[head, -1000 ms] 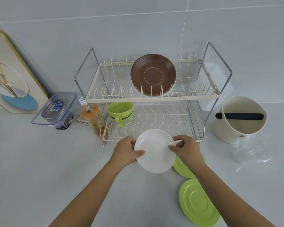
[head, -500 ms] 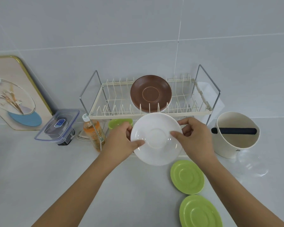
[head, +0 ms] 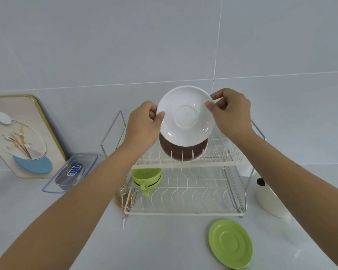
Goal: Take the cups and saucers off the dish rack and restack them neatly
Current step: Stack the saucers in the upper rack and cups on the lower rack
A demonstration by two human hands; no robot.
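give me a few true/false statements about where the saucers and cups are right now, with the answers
1. Both hands hold the white saucer by its rim. True: the left hand and the right hand pinch opposite edges.
2. The brown saucer lies flat on the counter. False: it stands upright in the upper tier of the dish rack.
3. The green cups sit on the lower tier. True.
4. A green saucer stands in the rack. False: it lies on the counter in front of the rack.
5. The lower tier is full of saucers. False: only the green cups show there.
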